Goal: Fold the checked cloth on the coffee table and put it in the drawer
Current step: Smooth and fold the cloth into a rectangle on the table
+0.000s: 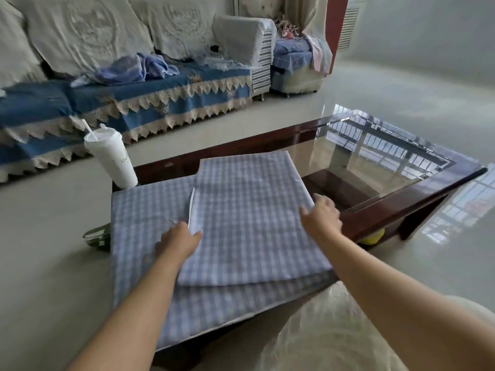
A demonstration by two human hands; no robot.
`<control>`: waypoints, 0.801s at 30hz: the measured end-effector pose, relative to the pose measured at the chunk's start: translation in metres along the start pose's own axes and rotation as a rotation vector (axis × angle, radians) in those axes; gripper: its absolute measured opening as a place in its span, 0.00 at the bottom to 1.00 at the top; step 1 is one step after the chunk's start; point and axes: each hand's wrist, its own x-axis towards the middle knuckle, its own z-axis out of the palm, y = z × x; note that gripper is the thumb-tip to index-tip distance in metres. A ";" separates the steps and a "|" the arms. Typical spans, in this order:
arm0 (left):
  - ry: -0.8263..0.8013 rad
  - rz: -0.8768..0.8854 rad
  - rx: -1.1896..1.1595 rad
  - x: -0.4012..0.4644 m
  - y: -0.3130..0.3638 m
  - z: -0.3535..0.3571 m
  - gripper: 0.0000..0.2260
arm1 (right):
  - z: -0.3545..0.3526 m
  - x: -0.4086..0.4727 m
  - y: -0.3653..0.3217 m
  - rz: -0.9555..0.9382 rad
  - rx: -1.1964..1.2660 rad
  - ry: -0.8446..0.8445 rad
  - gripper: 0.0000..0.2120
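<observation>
Glass-topped table [380,156] with dark red wood rim, running from lower left up to the right corner. Right half of the top bare and reflective. Left half under the cloth [241,210], which overhangs the near-left edge and corner. Far-left corner taken by a white cup [112,156] with straw, standing upright just beside the cloth's far edge. Pale floor [401,76] open on the right and beyond the table; a strip of floor also free between table and sofa [134,103]. Something green [96,236] on the floor by the cloth's left overhang, and something yellow [372,236] under the table's near-right rim; neither clear enough to identify.

Cloth blue and white in small checks, thin and soft. Lower layer spread flat and wide. Upper layer folded over it as a narrower panel, lying slightly askew, its right edge close to the line where bare glass begins. Left edge of the upper panel lifted a little, showing a pale underside.

Left hand [179,239] palm down on the lower layer, fingers reaching to the raised left edge of the panel, thumb hidden; pinching or only touching, cannot tell. Right hand [321,215] at the panel's right edge, fingers loosely curled and spread, tips on or over the fabric; any grip not visible.
</observation>
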 end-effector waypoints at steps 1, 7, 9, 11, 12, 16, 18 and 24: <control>0.062 0.006 0.020 -0.005 0.005 0.006 0.23 | -0.004 0.012 0.011 0.160 -0.008 -0.055 0.29; 0.198 0.111 -0.007 -0.012 0.016 0.031 0.31 | -0.010 0.045 0.038 0.165 0.207 -0.197 0.14; 0.218 0.126 0.003 -0.014 0.022 0.037 0.25 | -0.015 0.056 0.039 0.127 0.285 -0.164 0.11; 0.249 0.146 -0.013 -0.017 0.036 0.046 0.20 | -0.026 0.071 0.038 0.075 0.274 -0.116 0.11; 0.262 0.149 -0.017 -0.017 0.045 0.052 0.18 | -0.031 0.081 0.039 0.053 0.240 -0.094 0.11; 0.307 0.155 -0.084 -0.015 0.098 0.077 0.17 | -0.052 0.126 0.048 0.044 0.173 -0.001 0.10; 0.332 0.147 -0.129 -0.010 0.126 0.089 0.16 | -0.058 0.151 0.057 0.050 0.147 0.026 0.10; 0.364 0.143 -0.180 0.019 0.212 0.121 0.16 | -0.075 0.234 0.091 0.092 0.054 0.101 0.10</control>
